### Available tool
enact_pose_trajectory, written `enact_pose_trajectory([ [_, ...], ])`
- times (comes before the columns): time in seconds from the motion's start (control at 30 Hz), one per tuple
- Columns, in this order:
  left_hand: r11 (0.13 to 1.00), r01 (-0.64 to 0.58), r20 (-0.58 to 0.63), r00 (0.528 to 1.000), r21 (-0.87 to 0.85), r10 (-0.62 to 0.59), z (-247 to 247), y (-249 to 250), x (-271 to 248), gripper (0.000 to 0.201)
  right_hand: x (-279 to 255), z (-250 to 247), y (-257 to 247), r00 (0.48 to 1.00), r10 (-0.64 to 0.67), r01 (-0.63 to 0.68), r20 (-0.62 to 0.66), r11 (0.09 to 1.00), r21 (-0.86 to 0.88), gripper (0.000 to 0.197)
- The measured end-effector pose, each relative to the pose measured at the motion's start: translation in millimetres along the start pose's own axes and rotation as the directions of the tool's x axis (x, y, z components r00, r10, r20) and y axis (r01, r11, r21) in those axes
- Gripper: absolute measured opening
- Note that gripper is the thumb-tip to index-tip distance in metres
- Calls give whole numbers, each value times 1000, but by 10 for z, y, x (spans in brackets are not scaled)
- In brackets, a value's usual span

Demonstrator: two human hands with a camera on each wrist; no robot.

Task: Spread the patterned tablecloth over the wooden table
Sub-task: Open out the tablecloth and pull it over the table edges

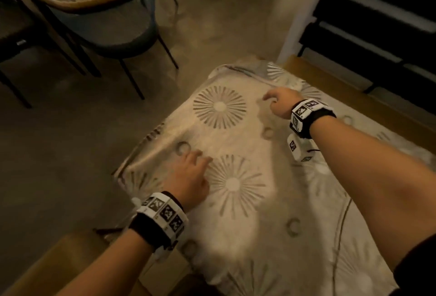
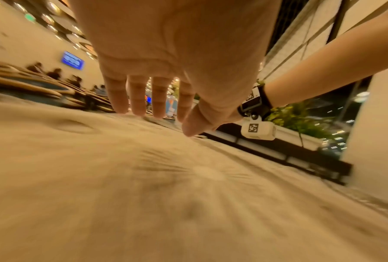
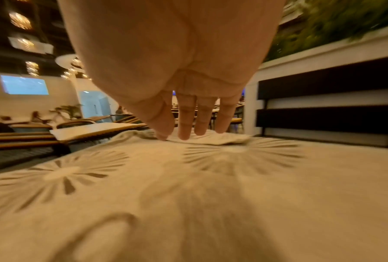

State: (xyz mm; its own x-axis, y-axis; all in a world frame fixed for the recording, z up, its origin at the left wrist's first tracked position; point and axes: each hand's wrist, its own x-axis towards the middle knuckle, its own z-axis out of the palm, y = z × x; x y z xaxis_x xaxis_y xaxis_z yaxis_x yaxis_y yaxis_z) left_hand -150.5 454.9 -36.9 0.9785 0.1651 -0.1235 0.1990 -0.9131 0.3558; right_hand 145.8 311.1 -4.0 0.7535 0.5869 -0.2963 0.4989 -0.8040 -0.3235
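Fingers (image 1: 198, 156) of the left hand (image 1: 188, 182) and right hand (image 1: 280, 104) are held loose above the tablecloth (image 1: 236, 135) on the bench (image 1: 330, 78).

Left wrist view: fingers (image 2: 139, 99) are kept straight, nothing held.

Right wrist view: a bunched fold (image 3: 211, 138) is touched; smoothing seems underway, and that fold probably needs flattening next.

i see open floor (image 1: 70, 142) left of the tabletop (image 1: 297, 64); a chair (image 1: 111, 29) stands beyond, a slatted bench (image 1: 368, 43) crowds its right.

Cream starburst-patterned tablecloth (image 1: 236, 135) covers the wooden table (image 1: 297, 64), far corner bunched.
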Motion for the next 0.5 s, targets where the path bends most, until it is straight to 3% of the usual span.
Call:
enact_pose_trajectory([
  [0.1, 970, -195, 44, 978, -147, 203, 282, 713, 66, 44, -652, -200, 772, 984, 175, -174, 22, 983, -50, 40],
  [0.2, 933, -279, 91, 948, -227, 306, 555, 1435, 17, 39, -1419, -331, 1528, 942, 332, -328, 53, 942, -76, 38],
  [0.37, 979, -133, 372, 910, -154, 182, 1041, 2464, -187, 37, -2439, -270, 2503, 893, 446, -441, 65, 893, -87, 42],
  [0.5, 996, -47, 433, 898, -76, 75, 1384, 3028, -476, 37, -2770, -71, 2853, 937, 331, -317, 111, 940, -126, 50],
])
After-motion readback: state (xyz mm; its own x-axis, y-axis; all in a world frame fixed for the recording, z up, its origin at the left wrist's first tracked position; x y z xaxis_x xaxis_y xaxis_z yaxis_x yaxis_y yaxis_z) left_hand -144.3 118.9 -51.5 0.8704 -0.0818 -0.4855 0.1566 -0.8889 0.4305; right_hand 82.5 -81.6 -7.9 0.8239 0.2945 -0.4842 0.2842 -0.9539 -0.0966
